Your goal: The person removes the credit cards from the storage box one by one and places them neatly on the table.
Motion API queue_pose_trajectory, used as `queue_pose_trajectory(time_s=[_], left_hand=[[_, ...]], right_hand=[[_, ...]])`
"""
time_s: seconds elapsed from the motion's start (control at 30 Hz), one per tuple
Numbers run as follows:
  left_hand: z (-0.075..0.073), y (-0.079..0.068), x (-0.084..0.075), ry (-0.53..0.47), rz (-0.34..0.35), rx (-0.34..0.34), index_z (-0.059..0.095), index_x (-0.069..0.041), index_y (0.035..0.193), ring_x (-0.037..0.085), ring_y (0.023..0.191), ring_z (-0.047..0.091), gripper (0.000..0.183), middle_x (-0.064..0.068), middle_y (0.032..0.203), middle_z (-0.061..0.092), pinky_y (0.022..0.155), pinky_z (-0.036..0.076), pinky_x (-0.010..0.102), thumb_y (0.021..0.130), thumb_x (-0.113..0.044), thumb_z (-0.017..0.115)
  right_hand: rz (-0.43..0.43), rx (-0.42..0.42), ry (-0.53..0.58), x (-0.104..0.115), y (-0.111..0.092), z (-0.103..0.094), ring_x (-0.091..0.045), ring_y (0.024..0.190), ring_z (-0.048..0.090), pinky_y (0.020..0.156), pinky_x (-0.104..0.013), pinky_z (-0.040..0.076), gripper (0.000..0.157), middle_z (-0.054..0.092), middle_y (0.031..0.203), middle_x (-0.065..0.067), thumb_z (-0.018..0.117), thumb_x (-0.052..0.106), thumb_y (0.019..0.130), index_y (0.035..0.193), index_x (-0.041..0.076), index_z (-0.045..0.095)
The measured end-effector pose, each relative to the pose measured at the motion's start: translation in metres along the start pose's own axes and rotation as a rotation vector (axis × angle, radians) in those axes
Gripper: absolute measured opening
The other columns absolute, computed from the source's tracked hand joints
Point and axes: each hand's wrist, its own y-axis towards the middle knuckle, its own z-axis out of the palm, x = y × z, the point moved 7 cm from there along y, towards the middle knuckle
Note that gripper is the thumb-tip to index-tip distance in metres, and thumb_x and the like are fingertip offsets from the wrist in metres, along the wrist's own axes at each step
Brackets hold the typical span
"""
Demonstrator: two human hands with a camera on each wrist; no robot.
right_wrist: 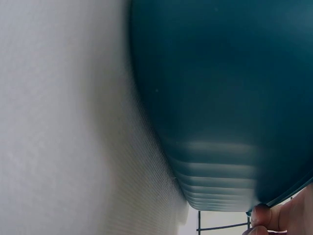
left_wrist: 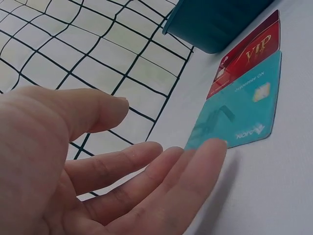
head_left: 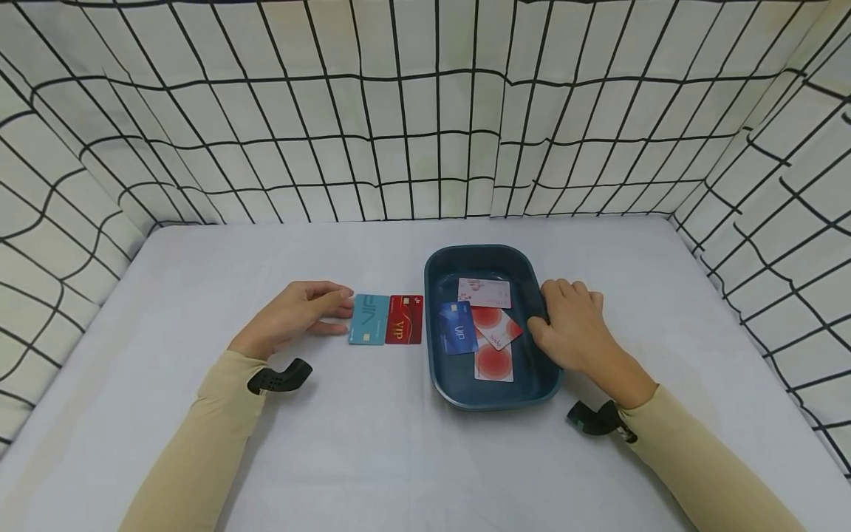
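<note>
A teal card (head_left: 368,319) and a red VIP card (head_left: 404,319) lie side by side on the white cloth, left of a dark blue tray (head_left: 435,377). My left hand (head_left: 299,314) is at the teal card's left edge, its fingers loosely extended and the thumb apart from them in the left wrist view. Nothing is pinched there. My right hand (head_left: 575,325) grips the tray's right rim, thumb over the inner side. Inside the tray are a blue VIP card (head_left: 457,329), a pale patterned card (head_left: 485,292) and red-and-white cards (head_left: 494,362), partly overlapping.
White cloth (head_left: 372,458) covers the table. A black wire grid (head_left: 399,138) with pale sheeting behind stands along the back and both sides. Black wrist-camera mounts (head_left: 279,377) project from the sleeves near the tabletop.
</note>
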Motion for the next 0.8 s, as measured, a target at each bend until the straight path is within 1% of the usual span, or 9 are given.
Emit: queue_pose_trajectory(time_s=[0.1,0.27,0.43,0.53,0.6,0.73,0.8], left_hand=[[-0.001,-0.001,-0.002,0.032,0.01,-0.01,0.051,-0.001,0.146,0.03,0.124,0.067,0.053,0.024,0.141,0.061,0.095,0.062,0.034,0.105,-0.035,0.059],[-0.003,-0.001,-0.003,0.074,0.023,-0.022,0.055,-0.005,0.142,0.027,0.12,0.069,0.051,0.02,0.139,0.064,0.098,0.061,0.033,0.104,-0.038,0.06],[-0.004,-0.004,-0.002,0.097,0.034,-0.054,0.059,-0.008,0.139,0.023,0.115,0.072,0.047,0.016,0.136,0.066,0.096,0.061,0.029,0.103,-0.039,0.061],[-0.003,-0.006,-0.004,0.122,0.036,-0.058,0.059,-0.01,0.139,0.022,0.114,0.072,0.048,0.015,0.136,0.066,0.096,0.06,0.028,0.103,-0.041,0.06],[-0.001,-0.006,-0.008,0.139,0.041,-0.056,0.059,-0.01,0.139,0.022,0.115,0.072,0.048,0.015,0.136,0.066,0.098,0.059,0.03,0.103,-0.042,0.059],[0.003,-0.006,-0.02,0.185,0.075,-0.059,0.059,-0.009,0.139,0.026,0.118,0.071,0.046,0.015,0.135,0.067,0.102,0.059,0.039,0.104,-0.041,0.057],[0.005,-0.007,-0.027,0.212,0.09,-0.059,0.059,-0.008,0.139,0.028,0.119,0.071,0.046,0.016,0.136,0.066,0.102,0.059,0.042,0.105,-0.04,0.056]], right_hand=[[0.001,-0.002,0.001,-0.001,0.0,-0.001,-0.031,0.09,0.046,0.08,-0.048,0.029,0.026,0.055,0.091,-0.012,0.051,0.023,0.091,0.104,0.002,0.057],[0.003,0.003,0.008,0.0,0.001,-0.001,-0.031,0.09,0.045,0.081,-0.048,0.029,0.024,0.054,0.09,-0.011,0.051,0.023,0.09,0.102,0.003,0.056],[-0.007,0.003,0.014,0.003,0.002,0.0,-0.031,0.089,0.045,0.081,-0.048,0.029,0.022,0.053,0.089,-0.011,0.051,0.024,0.09,0.1,0.004,0.055],[-0.009,0.012,0.017,0.003,0.001,0.001,-0.031,0.089,0.045,0.081,-0.048,0.029,0.024,0.053,0.089,-0.011,0.051,0.024,0.09,0.101,0.003,0.056],[-0.007,0.017,0.016,0.003,0.0,0.001,-0.031,0.09,0.046,0.081,-0.048,0.03,0.026,0.054,0.091,-0.012,0.051,0.024,0.091,0.103,0.003,0.056],[-0.001,0.016,0.004,0.002,0.0,0.0,-0.032,0.092,0.046,0.083,-0.049,0.031,0.029,0.054,0.093,-0.012,0.051,0.025,0.091,0.107,0.001,0.057],[-0.001,0.01,0.002,0.002,-0.001,-0.001,-0.032,0.091,0.046,0.082,-0.048,0.03,0.028,0.054,0.092,-0.012,0.051,0.025,0.091,0.105,0.001,0.057]])
